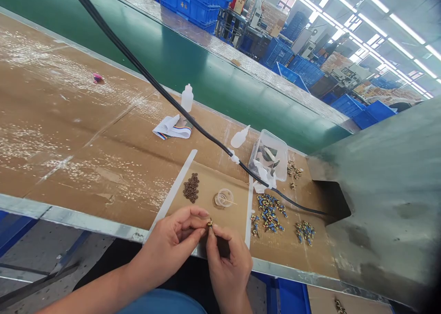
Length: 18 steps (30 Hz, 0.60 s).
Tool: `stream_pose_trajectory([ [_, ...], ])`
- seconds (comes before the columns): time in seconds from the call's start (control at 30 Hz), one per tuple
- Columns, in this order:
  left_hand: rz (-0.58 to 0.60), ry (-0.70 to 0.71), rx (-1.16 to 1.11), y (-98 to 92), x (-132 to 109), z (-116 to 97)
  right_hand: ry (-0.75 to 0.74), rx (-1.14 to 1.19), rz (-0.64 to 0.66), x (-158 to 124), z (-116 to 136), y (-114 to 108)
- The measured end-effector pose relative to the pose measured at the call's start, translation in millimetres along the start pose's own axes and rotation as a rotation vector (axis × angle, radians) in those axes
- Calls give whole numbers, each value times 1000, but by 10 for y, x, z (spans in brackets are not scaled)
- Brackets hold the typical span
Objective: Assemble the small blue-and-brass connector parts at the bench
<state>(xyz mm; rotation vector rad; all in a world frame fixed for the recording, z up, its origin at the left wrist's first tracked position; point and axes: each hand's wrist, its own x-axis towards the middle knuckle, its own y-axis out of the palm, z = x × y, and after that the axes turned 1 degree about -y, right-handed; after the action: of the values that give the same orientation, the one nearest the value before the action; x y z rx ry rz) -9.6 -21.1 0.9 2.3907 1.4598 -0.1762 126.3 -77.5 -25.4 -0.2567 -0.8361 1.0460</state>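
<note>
My left hand and my right hand meet over the near edge of the bench. Between their fingertips is a small brass-coloured metal part, pinched from both sides; its exact kind is too small to make out. Just beyond my hands, a small clear cup with a thin pale stick in it stands on a cardboard sheet. A pile of small brown discs lies to the left of the cup. On the right are heaps of small blue-and-brass parts.
A black cable crosses diagonally above the bench. Farther back are a white squeeze bottle, a second bottle lying down, a folded white ribbon and a clear plastic box. A metal panel stands at the right.
</note>
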Motion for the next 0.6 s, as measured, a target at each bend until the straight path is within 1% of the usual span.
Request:
stream_pose_trajectory([
  [0.6, -3, 3, 20, 0, 3, -10, 1, 2, -17, 19, 7, 2],
])
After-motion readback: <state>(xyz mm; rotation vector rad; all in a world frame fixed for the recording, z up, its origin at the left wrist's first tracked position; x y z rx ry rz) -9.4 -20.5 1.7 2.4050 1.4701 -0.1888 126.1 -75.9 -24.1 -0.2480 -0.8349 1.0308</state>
